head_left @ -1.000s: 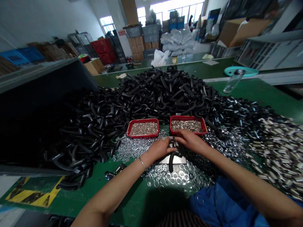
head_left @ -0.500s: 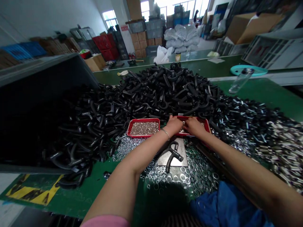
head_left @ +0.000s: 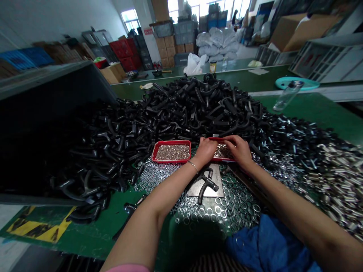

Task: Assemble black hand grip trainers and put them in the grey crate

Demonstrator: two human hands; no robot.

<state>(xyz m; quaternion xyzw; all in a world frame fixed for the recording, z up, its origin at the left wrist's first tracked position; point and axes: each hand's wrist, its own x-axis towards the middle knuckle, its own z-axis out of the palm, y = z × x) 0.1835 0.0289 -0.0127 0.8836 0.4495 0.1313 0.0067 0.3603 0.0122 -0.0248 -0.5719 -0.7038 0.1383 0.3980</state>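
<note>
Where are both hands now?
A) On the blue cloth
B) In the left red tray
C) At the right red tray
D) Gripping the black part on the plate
C: the left hand and right hand are both at the right red tray, while the black part lies apart from them on the plate.

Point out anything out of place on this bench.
A clear bottle lies on its side on the green bench beyond the heap of black handles, and loose silver washers sprawl over the bench outside the red trays, looking spilled.
</note>
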